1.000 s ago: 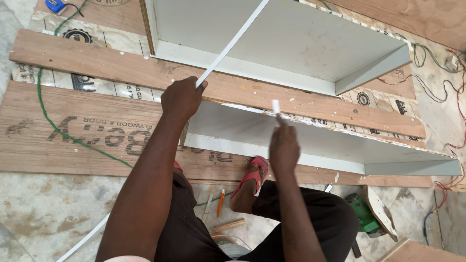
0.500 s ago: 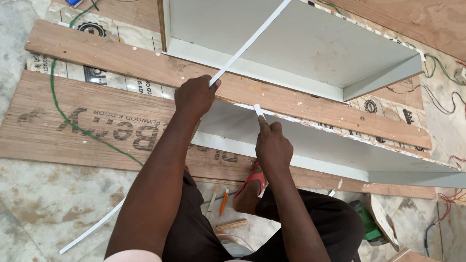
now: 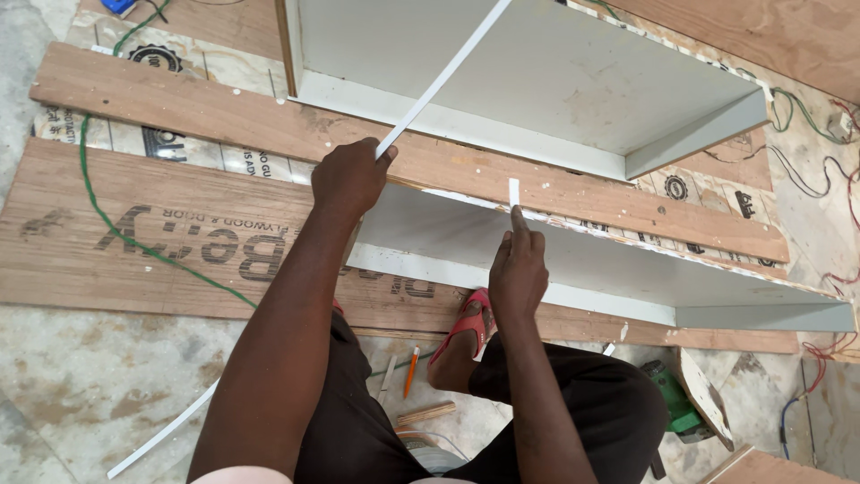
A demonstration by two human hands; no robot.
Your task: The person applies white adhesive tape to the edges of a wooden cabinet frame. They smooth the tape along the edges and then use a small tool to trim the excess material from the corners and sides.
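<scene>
The left hand (image 3: 351, 175) is clamped on a long white edging strip (image 3: 445, 76) running to 1 o'clock, keeping it taut; the right hand (image 3: 518, 269) pinches its short end (image 3: 513, 191) against the white shelf board's raw edge (image 3: 573, 220) to seat it.

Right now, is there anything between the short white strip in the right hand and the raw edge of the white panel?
Nothing visible. The right hand holds the short white strip right at the panel edge. The left hand grips the long white strip off to the side.

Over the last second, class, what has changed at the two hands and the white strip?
The right hand slid left along the white panel's edge, closer to the left hand, pressing a short strip end. Unchanged: the left hand grips the long white strip.
</scene>
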